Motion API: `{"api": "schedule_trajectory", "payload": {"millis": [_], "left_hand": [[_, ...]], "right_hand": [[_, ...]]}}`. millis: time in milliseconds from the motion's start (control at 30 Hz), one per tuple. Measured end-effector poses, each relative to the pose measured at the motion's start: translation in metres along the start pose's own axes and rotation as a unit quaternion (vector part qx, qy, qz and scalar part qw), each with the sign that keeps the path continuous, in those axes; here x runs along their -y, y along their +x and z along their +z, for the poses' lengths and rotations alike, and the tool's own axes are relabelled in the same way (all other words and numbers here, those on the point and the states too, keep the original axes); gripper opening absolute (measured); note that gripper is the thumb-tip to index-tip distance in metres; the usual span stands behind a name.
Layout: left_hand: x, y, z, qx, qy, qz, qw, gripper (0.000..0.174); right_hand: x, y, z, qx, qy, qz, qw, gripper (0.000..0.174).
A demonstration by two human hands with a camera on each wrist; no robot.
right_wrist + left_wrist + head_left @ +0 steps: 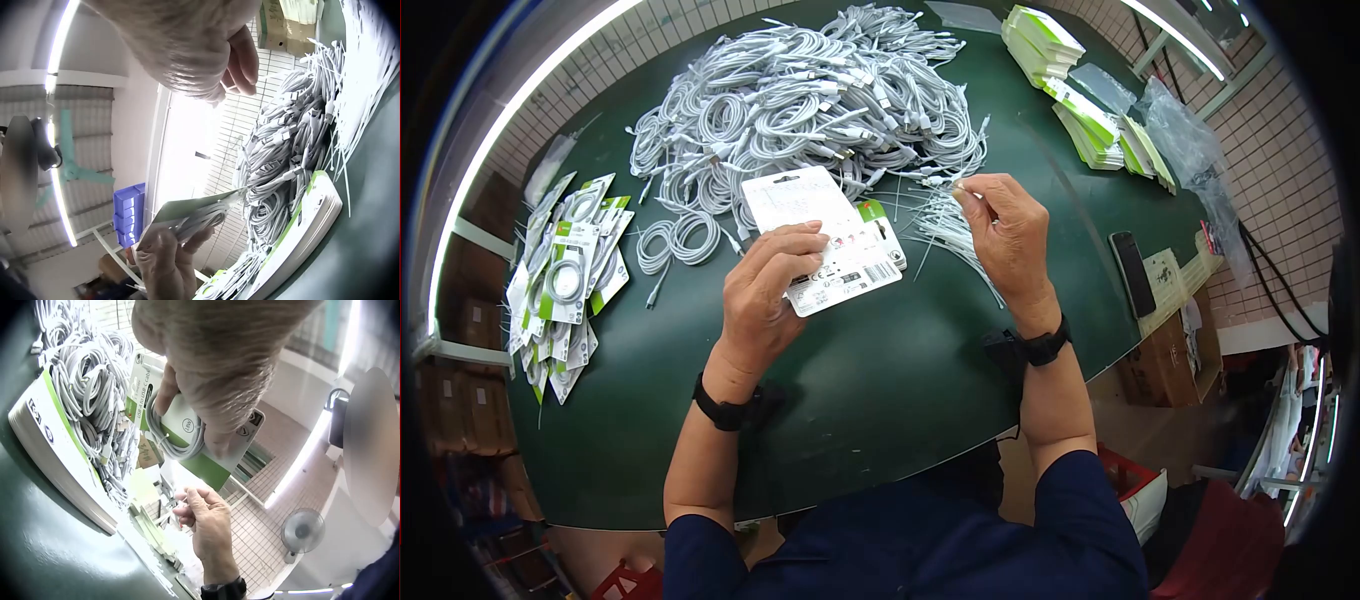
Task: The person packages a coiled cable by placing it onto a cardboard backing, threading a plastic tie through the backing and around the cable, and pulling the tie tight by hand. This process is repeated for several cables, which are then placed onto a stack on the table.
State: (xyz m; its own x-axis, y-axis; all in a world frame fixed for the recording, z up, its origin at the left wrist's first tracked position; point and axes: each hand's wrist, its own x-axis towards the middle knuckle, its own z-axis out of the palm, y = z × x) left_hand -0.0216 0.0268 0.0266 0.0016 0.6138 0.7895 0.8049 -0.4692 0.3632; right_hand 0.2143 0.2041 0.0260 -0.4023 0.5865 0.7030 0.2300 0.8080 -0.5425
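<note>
Dark green and round, the table (880,400) fills the head view, smooth and slightly glossy. A heap of cables (800,100), pale grey braided loops, spreads across the upper middle of the frame. At the centre the left hand (765,290) holds a card (825,240) with its white printed back and barcode facing up. The right hand (1005,235), just right of centre, pinches a thin white tie (960,187) between thumb and forefinger, above a bundle of ties (955,235) fanned on the cloth. Packed cards (565,275) lie at the left edge, stacks of cards (1065,90) at the upper right, and a flat black phone (1133,272) at the right.

From the left wrist the card's (212,462) other face shows, which the head view hides: glossy green and white, with a cable coil (181,434) lying against it. The left hand's (219,369) grip is closed round both, fingers through the loop. Below, the right hand (209,525) holds its tie. A thick stack (56,456) of cards lies flat at the left.

From the right wrist the right hand (194,44) is at the top, its fingertips pressed together; the tie itself is too fine to make out. The card (187,209) appears edge-on at the lower left, with the cable coil (200,222) under it in the left hand (165,262).
</note>
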Motion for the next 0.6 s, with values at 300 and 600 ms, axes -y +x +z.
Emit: {"api": "schedule_trajectory", "payload": {"millis": [300,600], "left_hand": [[0.002,0.001,-0.001,0.004,0.001,0.018,1.000,0.031],[0.005,-0.003,-0.002,0.021,-0.002,0.007,1.000,0.032]], "right_hand": [[0.036,-0.006,0.009,0.026,0.182,-0.162,0.970,0.024],[0.050,-0.016,0.009,0.037,0.273,-0.178,0.945,0.031]]}}
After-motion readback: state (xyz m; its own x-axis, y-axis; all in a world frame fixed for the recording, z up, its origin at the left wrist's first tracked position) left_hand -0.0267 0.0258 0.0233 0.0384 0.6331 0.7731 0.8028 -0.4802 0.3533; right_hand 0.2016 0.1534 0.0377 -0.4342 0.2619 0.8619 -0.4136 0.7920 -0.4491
